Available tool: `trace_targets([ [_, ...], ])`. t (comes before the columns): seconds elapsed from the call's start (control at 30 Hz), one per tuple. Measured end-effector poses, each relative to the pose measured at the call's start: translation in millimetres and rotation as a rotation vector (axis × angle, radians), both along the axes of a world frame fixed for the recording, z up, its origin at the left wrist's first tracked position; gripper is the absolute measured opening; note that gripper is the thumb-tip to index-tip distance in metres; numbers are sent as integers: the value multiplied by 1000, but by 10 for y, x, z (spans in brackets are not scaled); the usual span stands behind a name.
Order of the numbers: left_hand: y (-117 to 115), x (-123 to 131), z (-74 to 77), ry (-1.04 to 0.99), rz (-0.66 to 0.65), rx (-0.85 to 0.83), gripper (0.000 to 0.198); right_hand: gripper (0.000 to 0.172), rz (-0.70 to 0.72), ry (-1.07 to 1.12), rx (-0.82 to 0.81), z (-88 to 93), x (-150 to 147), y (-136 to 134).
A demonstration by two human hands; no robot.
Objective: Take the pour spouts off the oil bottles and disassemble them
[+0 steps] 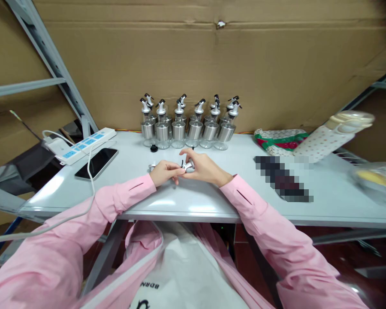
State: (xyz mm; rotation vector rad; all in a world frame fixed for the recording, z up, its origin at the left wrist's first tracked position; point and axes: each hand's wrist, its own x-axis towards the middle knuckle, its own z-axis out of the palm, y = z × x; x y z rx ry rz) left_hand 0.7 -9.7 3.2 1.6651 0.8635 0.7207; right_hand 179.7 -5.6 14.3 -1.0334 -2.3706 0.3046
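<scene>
We had both hands together on the pale grey tabletop (186, 201), wrists resting on it. Our left hand (164, 172) was closed to a pinch, thumb and forefinger tips gripping a small silver metal pourer top (187, 165) with a black lever. Our right hand (204, 168) was curled around the same piece from the other side, its fingertips (189, 157) bent down onto it and the rest of the hand loosely cupped. The pourer top sat between the two hands, just above the table, and much of it was hidden by our fingers.

Just left of the left hand lay another small silver fitting (152, 166), and a little beyond it a small black round cap (153, 148). Further out past both hands stood a cluster of clear glass bottles with steel bands and lever spouts (186, 126). Well off to the left hand's side were a black phone (97, 163) and a white power strip with blue sockets (83, 146). Far out on the right hand's side lay a red and green patterned cloth (280, 139).

We judged that such a small part wanted a light, steady fingertip hold, low over the table, with one hand bracing the body while the other worked the lever end.
</scene>
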Motion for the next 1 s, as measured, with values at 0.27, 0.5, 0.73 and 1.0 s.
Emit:
trace_targets([
  [0.27,-18,11,-21,-47,-16,-8,43,50,-20,40,2,34,-21,-42],
  [0.5,18,32,-55,-141,-26,-119,43,47,0,64,44,14,-18,-46],
  [0.73,67,50,-116,-315,-131,-339,45,42,7,73,37,57,-52,-102],
  [1.0,52,29,-129,-322,-225,-461,47,28,90,144,49,54,-82,-157],
])
